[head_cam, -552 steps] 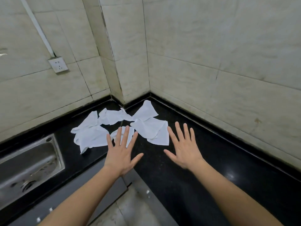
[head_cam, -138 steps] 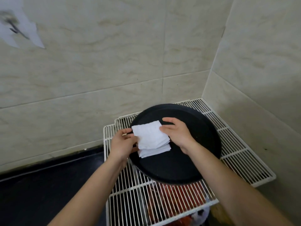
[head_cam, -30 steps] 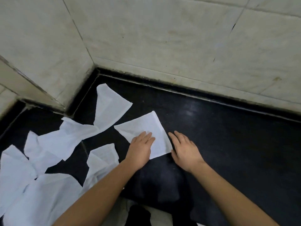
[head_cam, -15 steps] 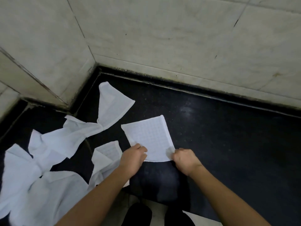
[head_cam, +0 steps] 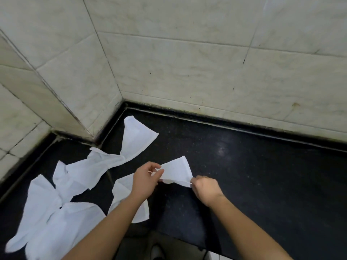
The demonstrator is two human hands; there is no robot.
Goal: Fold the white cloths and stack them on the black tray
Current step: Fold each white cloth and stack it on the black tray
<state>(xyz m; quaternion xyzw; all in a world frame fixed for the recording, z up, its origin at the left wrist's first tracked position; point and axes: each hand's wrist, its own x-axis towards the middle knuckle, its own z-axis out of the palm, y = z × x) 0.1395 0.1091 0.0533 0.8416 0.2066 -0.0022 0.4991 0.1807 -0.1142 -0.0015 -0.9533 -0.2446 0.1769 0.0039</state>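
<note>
Folding was the step in hand: the left hand (head_cam: 145,180) and right hand (head_cam: 205,188) each pinched a near corner of one white cloth (head_cam: 177,170), raised just off the black worktop (head_cam: 253,175). Next, I judged, those corners needed carrying to the far edge and matching square. One cloth was held. Roughly five loose cloths (head_cam: 80,177) lay overlapping at left, the count uncertain. No tray showed.

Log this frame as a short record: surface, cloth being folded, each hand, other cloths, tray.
surface: black countertop
cloth being folded: white cloth, near edge raised off the countertop
left hand: pinches its near left corner
right hand: pinches its near right corner
other cloths: loose cloths lying unfolded to the left
tray: not in view
</note>
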